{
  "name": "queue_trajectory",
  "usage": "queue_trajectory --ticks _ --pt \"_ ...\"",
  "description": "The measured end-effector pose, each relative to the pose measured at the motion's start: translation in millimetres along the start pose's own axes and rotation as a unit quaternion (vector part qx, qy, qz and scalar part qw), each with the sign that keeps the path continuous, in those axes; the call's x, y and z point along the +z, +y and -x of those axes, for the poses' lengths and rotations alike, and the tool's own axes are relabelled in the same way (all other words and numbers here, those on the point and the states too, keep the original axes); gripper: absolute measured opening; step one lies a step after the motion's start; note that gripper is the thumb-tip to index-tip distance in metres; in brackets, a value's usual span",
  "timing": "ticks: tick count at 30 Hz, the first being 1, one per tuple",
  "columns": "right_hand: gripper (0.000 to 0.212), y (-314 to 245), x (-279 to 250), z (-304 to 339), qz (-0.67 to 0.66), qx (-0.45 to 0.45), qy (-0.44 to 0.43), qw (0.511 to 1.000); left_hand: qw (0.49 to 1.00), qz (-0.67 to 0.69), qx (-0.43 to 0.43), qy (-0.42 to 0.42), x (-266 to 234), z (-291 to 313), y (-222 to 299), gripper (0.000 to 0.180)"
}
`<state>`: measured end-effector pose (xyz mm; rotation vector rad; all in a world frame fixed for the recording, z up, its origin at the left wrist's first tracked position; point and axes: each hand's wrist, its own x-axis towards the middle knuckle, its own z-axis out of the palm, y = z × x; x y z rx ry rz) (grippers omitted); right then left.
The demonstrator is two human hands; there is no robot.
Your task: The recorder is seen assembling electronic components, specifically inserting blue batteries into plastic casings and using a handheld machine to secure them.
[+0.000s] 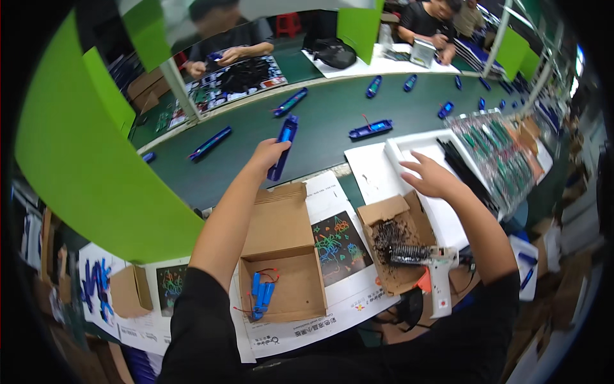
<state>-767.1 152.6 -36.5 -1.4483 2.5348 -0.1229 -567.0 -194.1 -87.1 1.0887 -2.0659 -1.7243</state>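
My left hand (pixel 268 157) reaches over the green conveyor belt (pixel 256 134), its fingers closed on a long dark-blue plastic housing (pixel 280 161) with a lighter blue part inside. The housing is tilted, its far end pointing away from me. My right hand (pixel 435 179), fingers spread and holding nothing, hovers over a white foam tray (pixel 398 144). Below that hand, a white glue gun (pixel 441 285) with a dark, crusted front rests on a small cardboard box (pixel 416 224) smeared with dark residue. An open cardboard box (pixel 291 281) near me contains blue battery packs (pixel 262 296) with red leads.
Several similar housings, one with a red wire (pixel 371 129), lie along the belt. Black strips (pixel 464 169) and bagged green circuit boards (pixel 492 147) are at the right. A green partition (pixel 96 173) rises at the left. Two people work across the belt.
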Motion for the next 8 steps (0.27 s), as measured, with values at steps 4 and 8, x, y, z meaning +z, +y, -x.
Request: queue_trajectory --ticks 4,8 --pt "0.039 -26.0 -57.5 77.6 -0.042 -0.057 0.014 0.997 0.966 -0.256 -0.002 0.036 -14.5 -40.0 -19.4 0.037" --pt "0.035 -45.1 -93.9 121.4 -0.06 -0.004 -0.004 0.998 0.929 -0.343 -0.055 0.125 -20.6 -64.7 -40.9 0.044"
